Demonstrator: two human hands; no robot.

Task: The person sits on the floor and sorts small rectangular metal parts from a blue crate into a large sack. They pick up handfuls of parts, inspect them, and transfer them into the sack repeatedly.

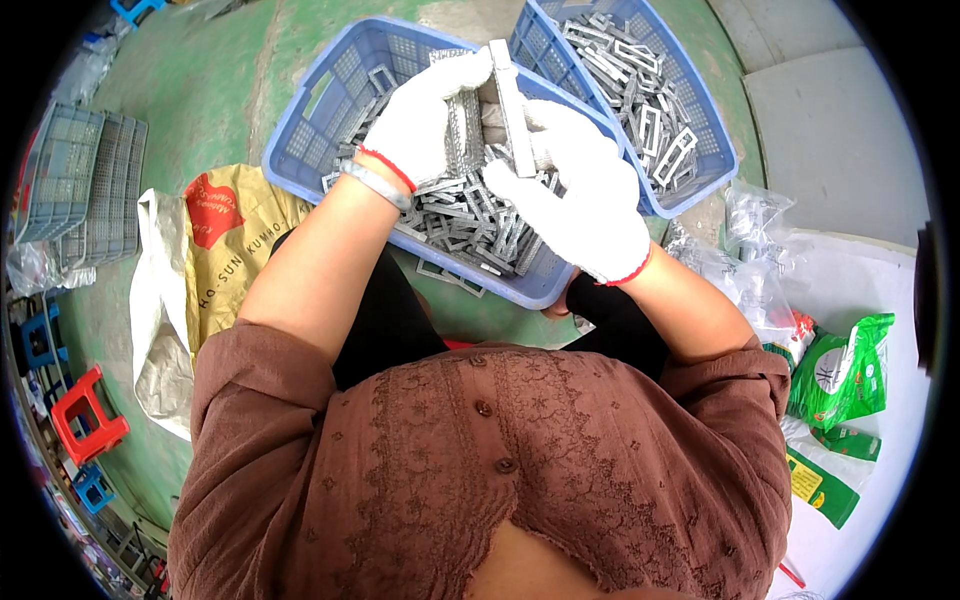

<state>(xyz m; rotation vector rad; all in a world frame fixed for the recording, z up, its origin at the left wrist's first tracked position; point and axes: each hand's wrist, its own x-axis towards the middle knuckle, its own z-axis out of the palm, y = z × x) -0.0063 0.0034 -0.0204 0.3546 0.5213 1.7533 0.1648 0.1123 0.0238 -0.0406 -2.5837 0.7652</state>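
Both my hands wear white knit gloves with red cuffs and are raised over a blue plastic basket of grey metal frames. My left hand is closed around a rough, ridged grey metal piece; whether it is one part or a stack I cannot tell. Beside it stands a smooth, pale grey metal bar, perhaps a frame seen edge-on. My right hand grips this bar, its thumb at the lower end. The left thumb reaches the bar's upper end. Some fingers are hidden behind the parts.
A second blue basket of metal frames adjoins at the right. A yellow woven sack lies left, with grey crates beyond. A red stool stands far left; green plastic packages lie right. One frame lies on the floor.
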